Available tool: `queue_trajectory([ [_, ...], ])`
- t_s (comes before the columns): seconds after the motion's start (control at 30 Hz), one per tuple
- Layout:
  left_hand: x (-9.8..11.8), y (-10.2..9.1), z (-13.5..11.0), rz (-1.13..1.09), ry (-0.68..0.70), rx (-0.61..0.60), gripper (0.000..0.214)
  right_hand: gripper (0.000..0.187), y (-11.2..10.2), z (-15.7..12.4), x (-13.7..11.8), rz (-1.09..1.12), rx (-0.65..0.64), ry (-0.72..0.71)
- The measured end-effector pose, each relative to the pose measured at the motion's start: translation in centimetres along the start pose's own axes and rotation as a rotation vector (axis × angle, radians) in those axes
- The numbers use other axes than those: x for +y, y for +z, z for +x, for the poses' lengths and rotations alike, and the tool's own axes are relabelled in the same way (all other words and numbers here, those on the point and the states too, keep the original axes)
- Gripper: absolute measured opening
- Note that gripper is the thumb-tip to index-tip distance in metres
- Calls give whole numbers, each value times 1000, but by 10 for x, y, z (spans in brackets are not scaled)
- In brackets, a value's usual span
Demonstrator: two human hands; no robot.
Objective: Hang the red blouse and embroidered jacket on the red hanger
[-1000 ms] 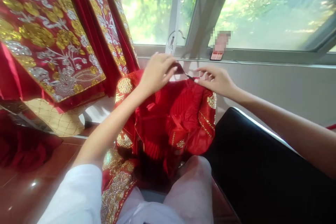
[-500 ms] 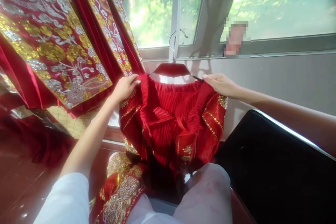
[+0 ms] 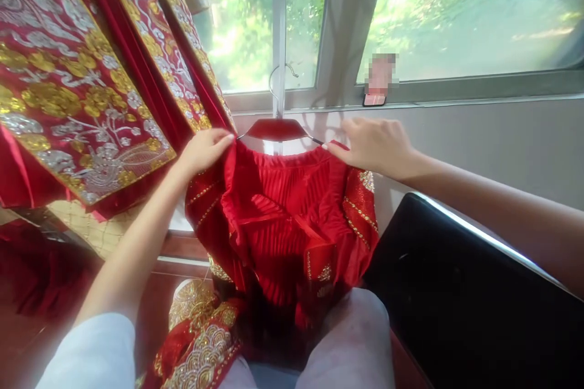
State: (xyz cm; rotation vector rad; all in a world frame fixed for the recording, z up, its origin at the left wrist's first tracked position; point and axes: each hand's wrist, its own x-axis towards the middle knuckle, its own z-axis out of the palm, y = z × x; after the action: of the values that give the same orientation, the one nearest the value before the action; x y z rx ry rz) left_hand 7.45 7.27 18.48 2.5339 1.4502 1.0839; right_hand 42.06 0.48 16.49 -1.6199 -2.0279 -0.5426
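Note:
A red pleated skirt (image 3: 283, 213) with gold embroidery hangs from a red hanger (image 3: 276, 129) with a metal hook, in front of the window. My left hand (image 3: 203, 152) is closed on the left end of the skirt's waistband at the hanger's left clip. At the right end, my right hand (image 3: 374, 144) pinches the waistband by the hanger's other clip. The skirt's lower part drapes down onto my lap, over my knee (image 3: 351, 340).
Several red garments with gold and silver embroidery (image 3: 77, 85) hang at the left. A black surface (image 3: 465, 304) lies at the right. A window sill (image 3: 456, 97) with a small pink object (image 3: 376, 99) runs behind. The floor (image 3: 27, 340) is reddish tile.
My left hand moved from the hanger's middle out to the left end of the waistband. The skirt now hangs spread across the hanger. My view shifted slightly.

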Motion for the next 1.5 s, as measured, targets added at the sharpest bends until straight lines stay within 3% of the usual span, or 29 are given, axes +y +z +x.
queue_trajectory([
  [0.07,36,8,1,181,216,180,38,61,-4,-6,-11,-39,-25,46],
  [0.2,96,49,20,311,564,164,31,47,1,-17,-26,-74,-188,112],
  [0.27,110,76,33,340,605,158,31,34,1,-18,-28,-104,-241,157],
  [0.33,115,100,44,354,557,197,34,29,-4,-14,-24,-55,-301,195],
  [0.4,115,116,51,346,513,234,38,33,-12,-6,-17,149,-351,284],
  [0.47,113,121,54,325,517,249,40,36,-21,4,-11,499,-356,452],
  [0.57,113,119,54,307,545,246,41,36,-31,21,-5,1040,-223,665],
  [0.63,115,115,52,312,538,229,42,36,-34,30,-4,1257,-88,680],
  [0.7,117,114,51,317,524,217,41,37,-32,33,-5,1336,76,638],
  [0.77,117,114,49,318,521,222,39,36,-29,30,-6,1300,91,568],
  [0.83,118,116,49,322,524,230,36,31,-25,23,-10,1211,-121,442],
  [0.9,118,117,50,341,522,215,32,25,-22,15,-17,1119,-360,216],
  [0.93,118,117,50,357,514,204,31,24,-21,13,-20,1057,-390,87],
  [1.0,118,115,51,372,500,186,29,25,-16,11,-22,879,-248,-110],
  [1.1,115,100,44,311,564,124,26,34,0,9,-10,571,58,-183],
  [1.17,110,82,30,252,613,99,27,46,15,8,5,507,59,-179],
  [1.23,101,59,7,250,532,171,31,50,29,6,17,532,-44,-173],
  [1.3,90,39,-22,332,281,312,31,53,37,5,22,561,-114,-177],
  [1.37,76,27,-49,464,-22,374,36,60,37,6,20,557,-107,-208],
  [1.43,61,25,-67,583,-217,292,46,65,33,8,16,538,-112,-255],
  [1.5,48,31,-74,676,-258,161,51,62,28,10,14,512,-144,-271],
])
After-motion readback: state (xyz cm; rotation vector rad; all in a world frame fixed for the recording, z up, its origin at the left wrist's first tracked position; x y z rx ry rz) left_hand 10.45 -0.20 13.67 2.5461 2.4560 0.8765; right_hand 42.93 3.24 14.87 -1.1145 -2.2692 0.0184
